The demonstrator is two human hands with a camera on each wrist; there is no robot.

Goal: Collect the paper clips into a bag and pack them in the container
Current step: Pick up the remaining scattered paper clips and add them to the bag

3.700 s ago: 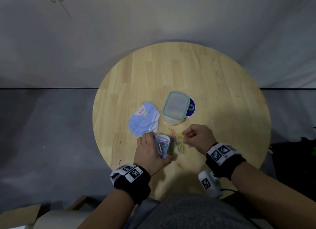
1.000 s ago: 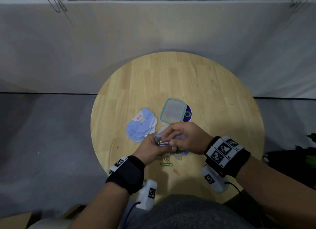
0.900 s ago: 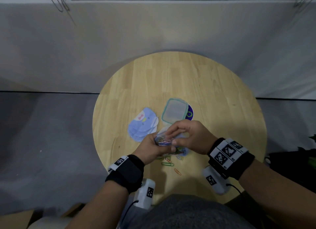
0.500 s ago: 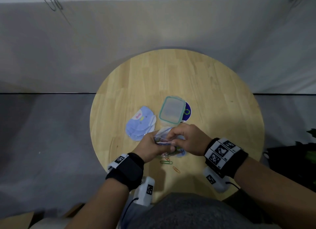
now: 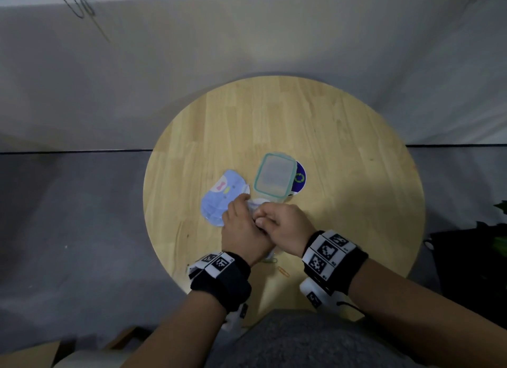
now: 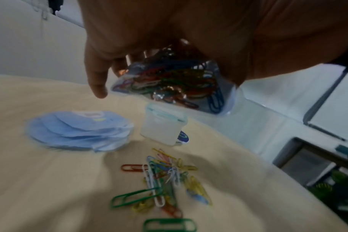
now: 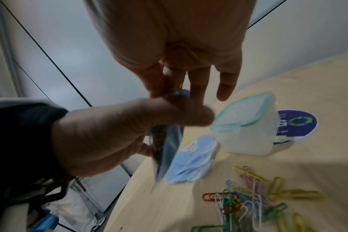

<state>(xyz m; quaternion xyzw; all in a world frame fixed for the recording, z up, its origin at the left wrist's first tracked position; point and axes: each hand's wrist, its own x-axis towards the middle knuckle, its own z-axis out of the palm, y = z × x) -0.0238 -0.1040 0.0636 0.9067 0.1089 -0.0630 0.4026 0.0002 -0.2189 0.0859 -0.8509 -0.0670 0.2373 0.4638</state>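
My left hand [image 5: 241,230] and right hand [image 5: 285,230] meet above the table and both grip a small clear bag [image 6: 169,81] full of coloured paper clips. In the head view only the bag's pale top [image 5: 256,204] shows between the fingers. The right wrist view shows my right hand [image 7: 179,86] pinching the bag's upper edge [image 7: 169,147], with the left thumb laid across it. Loose paper clips [image 6: 165,180] lie on the wood beneath the hands. A clear container [image 5: 275,179] with a teal-rimmed lid, closed, stands just beyond the hands.
A fanned stack of light-blue bags [image 5: 222,194] lies left of the container. A round blue sticker [image 5: 300,179] lies under the container's right side. A single orange clip [image 5: 284,271] lies near the round wooden table's [image 5: 356,161] front edge.
3.7 s ago the right hand was at the clips on the table. Since one second ago both hands have drawn closer together over the lifted bag and shifted slightly left.
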